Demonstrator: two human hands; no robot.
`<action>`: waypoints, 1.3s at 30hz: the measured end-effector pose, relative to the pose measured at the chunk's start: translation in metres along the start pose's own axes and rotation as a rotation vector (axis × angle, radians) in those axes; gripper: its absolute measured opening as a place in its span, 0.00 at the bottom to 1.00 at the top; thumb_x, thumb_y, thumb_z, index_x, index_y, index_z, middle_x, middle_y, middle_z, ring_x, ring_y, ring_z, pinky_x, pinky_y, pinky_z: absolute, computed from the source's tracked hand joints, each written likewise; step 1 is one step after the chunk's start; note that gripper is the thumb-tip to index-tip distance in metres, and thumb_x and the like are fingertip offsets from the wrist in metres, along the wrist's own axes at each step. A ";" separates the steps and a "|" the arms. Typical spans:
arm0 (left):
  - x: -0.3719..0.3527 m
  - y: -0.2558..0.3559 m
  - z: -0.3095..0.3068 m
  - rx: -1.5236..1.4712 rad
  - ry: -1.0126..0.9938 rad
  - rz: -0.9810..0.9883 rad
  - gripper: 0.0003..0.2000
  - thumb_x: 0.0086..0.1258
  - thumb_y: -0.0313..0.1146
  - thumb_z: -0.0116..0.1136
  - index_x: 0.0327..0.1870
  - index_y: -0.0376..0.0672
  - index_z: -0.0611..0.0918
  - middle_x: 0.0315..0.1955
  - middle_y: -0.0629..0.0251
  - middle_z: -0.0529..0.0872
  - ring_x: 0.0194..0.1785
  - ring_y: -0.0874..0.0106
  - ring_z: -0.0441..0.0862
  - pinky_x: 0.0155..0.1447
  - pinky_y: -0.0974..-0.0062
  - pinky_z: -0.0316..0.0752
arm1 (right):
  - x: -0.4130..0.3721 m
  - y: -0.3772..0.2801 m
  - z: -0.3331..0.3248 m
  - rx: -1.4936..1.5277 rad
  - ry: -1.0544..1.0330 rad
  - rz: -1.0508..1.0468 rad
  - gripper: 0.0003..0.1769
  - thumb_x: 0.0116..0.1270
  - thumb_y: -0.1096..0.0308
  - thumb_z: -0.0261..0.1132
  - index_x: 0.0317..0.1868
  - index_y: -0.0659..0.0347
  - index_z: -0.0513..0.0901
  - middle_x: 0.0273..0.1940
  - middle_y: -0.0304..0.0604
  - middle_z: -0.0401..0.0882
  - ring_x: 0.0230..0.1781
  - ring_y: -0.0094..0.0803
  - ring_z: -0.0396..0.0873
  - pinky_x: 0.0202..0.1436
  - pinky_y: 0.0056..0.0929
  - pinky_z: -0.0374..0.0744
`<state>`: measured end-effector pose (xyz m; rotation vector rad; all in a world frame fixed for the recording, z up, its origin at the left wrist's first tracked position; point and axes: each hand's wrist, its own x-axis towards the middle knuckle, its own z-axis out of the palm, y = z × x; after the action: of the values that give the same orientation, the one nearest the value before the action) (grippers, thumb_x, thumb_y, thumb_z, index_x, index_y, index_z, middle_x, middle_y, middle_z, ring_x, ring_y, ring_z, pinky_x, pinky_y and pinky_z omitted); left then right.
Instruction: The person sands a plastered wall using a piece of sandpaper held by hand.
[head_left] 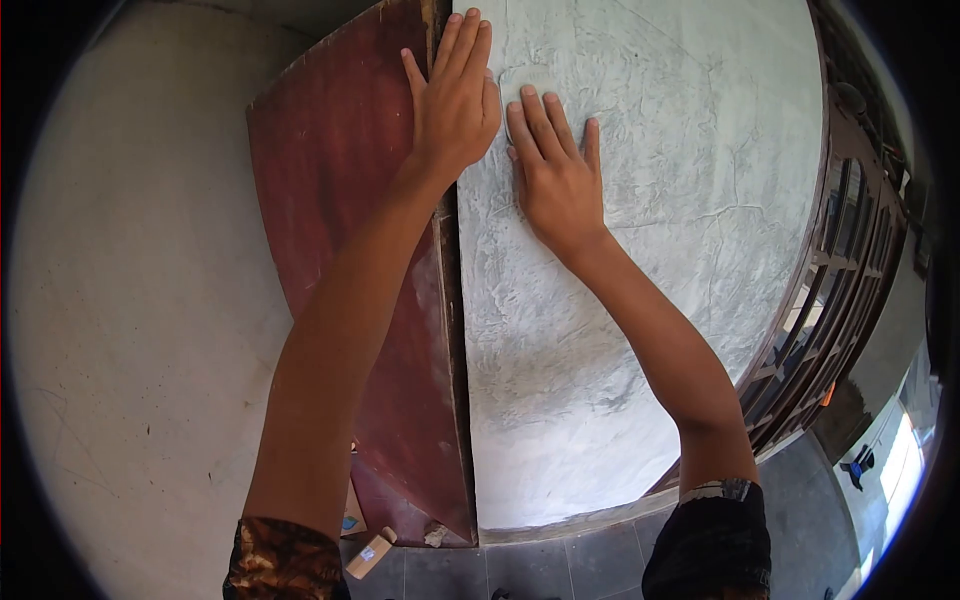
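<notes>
My left hand (455,105) is raised with fingers stretched out, over the seam between a dark red wooden panel (345,190) and the grey-white wall (660,250). Its thumb side lies close to the wall's left edge, and nothing shows in it. Lower and to the right, my right hand (560,180) lies with its fingers spread flat. Under those fingertips is a pale, thin, rounded piece (530,76) against the wall; most of it is covered by the hand. The wall's surface is uneven, with ridges, cracks and smear marks.
A plain beige wall (150,270) stands at the left. Dark wooden window frames (825,265) run down the right side. On the grey tiled floor (530,570) lie a small light-brown block (368,557) and a pale lump (434,533) by the panel's foot.
</notes>
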<state>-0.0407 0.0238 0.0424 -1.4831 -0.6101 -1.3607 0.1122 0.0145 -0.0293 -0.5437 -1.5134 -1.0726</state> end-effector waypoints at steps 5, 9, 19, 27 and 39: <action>0.004 0.001 0.000 -0.005 0.013 -0.005 0.28 0.77 0.29 0.46 0.78 0.36 0.69 0.83 0.59 0.63 0.87 0.61 0.54 0.78 0.22 0.41 | 0.084 0.027 0.016 -0.052 0.121 0.012 0.24 0.80 0.64 0.58 0.73 0.58 0.75 0.78 0.44 0.70 0.80 0.44 0.66 0.75 0.73 0.64; 0.004 0.001 0.000 0.005 0.015 0.002 0.28 0.77 0.29 0.46 0.78 0.36 0.69 0.82 0.59 0.64 0.86 0.61 0.55 0.78 0.22 0.42 | 0.020 0.007 0.005 0.003 0.005 0.018 0.25 0.80 0.64 0.57 0.74 0.59 0.74 0.78 0.45 0.70 0.80 0.44 0.66 0.76 0.75 0.62; 0.003 0.002 -0.014 0.043 -0.115 -0.010 0.29 0.79 0.30 0.43 0.80 0.30 0.63 0.82 0.45 0.59 0.87 0.52 0.51 0.82 0.31 0.35 | 0.046 0.018 0.014 -0.005 0.087 0.021 0.25 0.80 0.63 0.57 0.74 0.59 0.75 0.78 0.43 0.70 0.80 0.45 0.66 0.75 0.75 0.63; 0.006 0.003 -0.004 0.020 0.008 0.002 0.27 0.77 0.29 0.45 0.77 0.37 0.70 0.82 0.60 0.64 0.86 0.63 0.56 0.78 0.22 0.40 | 0.089 0.032 0.016 -0.085 0.118 0.001 0.26 0.80 0.64 0.56 0.75 0.57 0.73 0.77 0.44 0.70 0.79 0.44 0.66 0.74 0.73 0.65; 0.001 0.000 0.000 -0.003 0.035 -0.001 0.27 0.76 0.29 0.47 0.77 0.36 0.71 0.82 0.60 0.65 0.86 0.63 0.56 0.78 0.21 0.40 | 0.072 0.018 0.017 -0.102 0.082 0.046 0.25 0.81 0.64 0.55 0.74 0.57 0.74 0.78 0.43 0.70 0.80 0.44 0.65 0.75 0.74 0.64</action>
<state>-0.0401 0.0231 0.0436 -1.4587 -0.5868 -1.3868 0.0999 0.0217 0.0450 -0.5953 -1.3742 -1.1275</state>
